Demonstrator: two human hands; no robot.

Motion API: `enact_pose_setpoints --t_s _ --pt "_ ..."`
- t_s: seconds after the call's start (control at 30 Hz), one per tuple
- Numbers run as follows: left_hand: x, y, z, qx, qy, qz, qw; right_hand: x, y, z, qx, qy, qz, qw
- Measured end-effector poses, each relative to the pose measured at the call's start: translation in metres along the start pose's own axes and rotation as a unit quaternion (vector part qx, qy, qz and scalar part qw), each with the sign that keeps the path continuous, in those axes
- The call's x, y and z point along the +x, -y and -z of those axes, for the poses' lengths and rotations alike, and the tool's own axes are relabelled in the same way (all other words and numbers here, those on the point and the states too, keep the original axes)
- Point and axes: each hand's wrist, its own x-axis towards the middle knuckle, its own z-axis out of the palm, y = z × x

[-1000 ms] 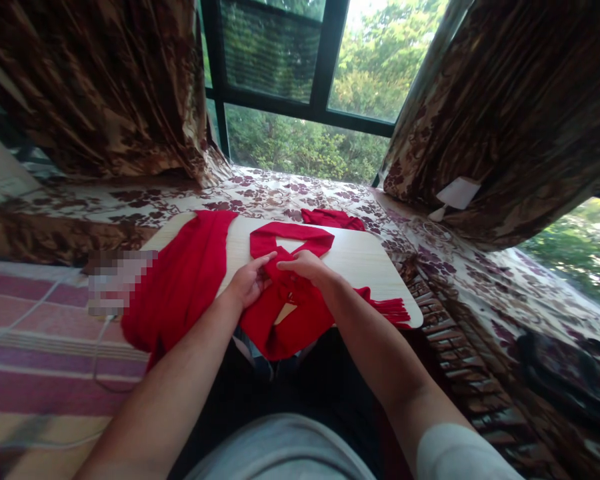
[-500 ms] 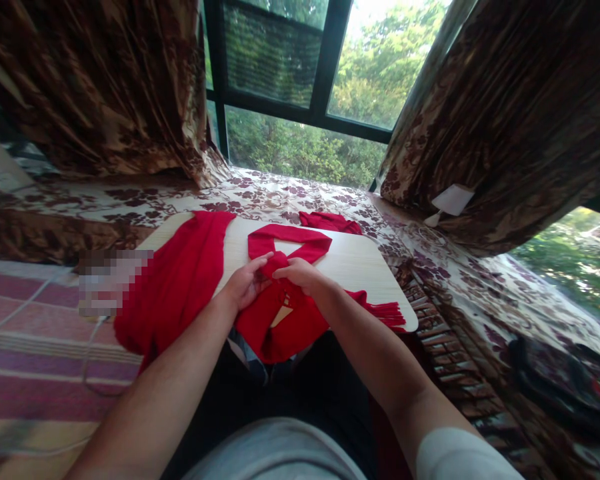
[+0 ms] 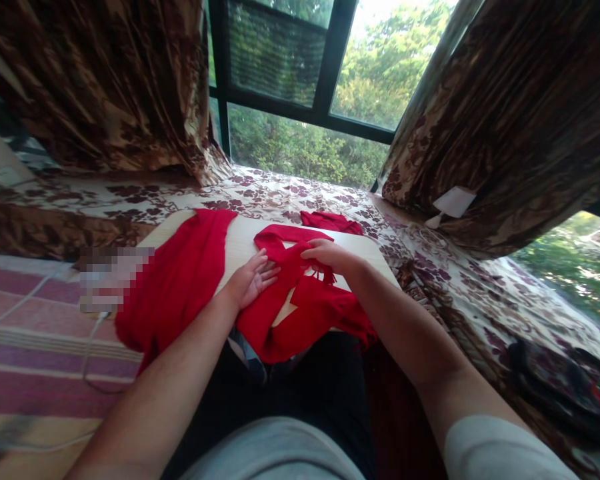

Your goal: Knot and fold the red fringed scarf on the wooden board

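Observation:
A red fringed scarf (image 3: 285, 330) lies looped on a pale wooden board (image 3: 243, 233), its near loop hanging over the front edge. My right hand (image 3: 325, 255) pinches one fringed end, thumb and fingers closed on it, with tassels hanging below. Beside the loop, my left hand (image 3: 253, 279) rests palm up with its fingers spread, touching or very near the scarf and holding nothing. More red cloth (image 3: 180, 280) drapes over the board's left side. Part of the scarf's right side is hidden behind my right forearm.
Another red cloth piece (image 3: 331, 222) lies beyond the board on a floral cover (image 3: 275, 193). A small white lamp (image 3: 454, 201) stands at the right by the curtain. A dark bag (image 3: 555, 380) is at far right. White cable (image 3: 86, 360) runs over the striped cover at left.
My right hand has moved right, drawing the scarf's fringed end along. My left hand has opened and let go of the scarf. The scarf's right side has shifted.

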Motion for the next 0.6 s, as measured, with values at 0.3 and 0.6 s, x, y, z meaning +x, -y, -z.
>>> enact_pose_setpoints --t_s 0.3,0.6 --pt "0.002 0.002 0.001 0.013 -0.019 0.001 1.000 -0.026 -0.014 0.013 0.070 0.056 -0.014 0.996" --pt "-0.001 -0.001 -0.004 0.014 -0.032 0.020 0.999 -0.021 -0.037 0.027 -0.120 0.060 -0.069 0.989"
